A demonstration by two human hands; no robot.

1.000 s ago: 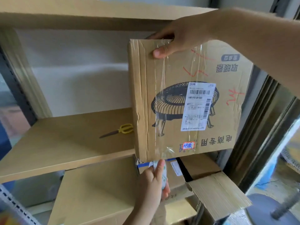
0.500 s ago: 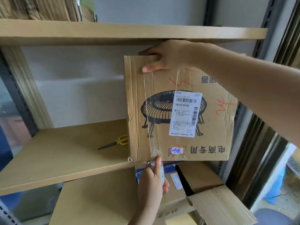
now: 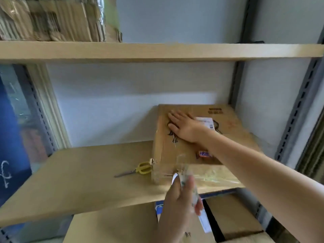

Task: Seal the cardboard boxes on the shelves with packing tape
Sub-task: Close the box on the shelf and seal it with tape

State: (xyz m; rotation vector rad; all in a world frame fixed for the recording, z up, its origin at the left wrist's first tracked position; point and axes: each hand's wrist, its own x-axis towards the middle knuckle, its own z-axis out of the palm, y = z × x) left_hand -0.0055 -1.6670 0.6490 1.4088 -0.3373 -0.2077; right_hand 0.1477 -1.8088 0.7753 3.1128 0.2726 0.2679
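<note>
- Your right hand (image 3: 185, 126) lies flat on the top face of the cardboard box (image 3: 228, 137), fingers (image 3: 172, 116) straight and spread, pressing down without curling round anything.
- The box lies on the middle shelf (image 3: 78, 172), at its right end, against the pale back wall (image 3: 122, 102); a white shipping label (image 3: 207, 122) shows just past your right wrist.
- Your left hand (image 3: 178, 199) is below and nearer than the right-hand fingers, at the shelf's front edge, its fingers curled round a roll of clear packing tape (image 3: 190, 186); the roll is blurred and mostly covered by the hand.
- A strip of clear tape runs from the roll up toward the box's near edge; where it ends is hard to make out.
- Yellow-handled scissors (image 3: 138, 170) lie on the shelf just left of your left-hand fingers, apart from the box.
- Above your right-hand fingers the upper shelf (image 3: 157, 50) carries a wrapped bundle of flattened cardboard (image 3: 52, 20), cut off by the top edge.
- Below your left hand sit more cardboard boxes (image 3: 114, 225), partly hidden by the shelf and your arm.
- Grey slotted metal uprights (image 3: 296, 120) frame the shelving on the right.
</note>
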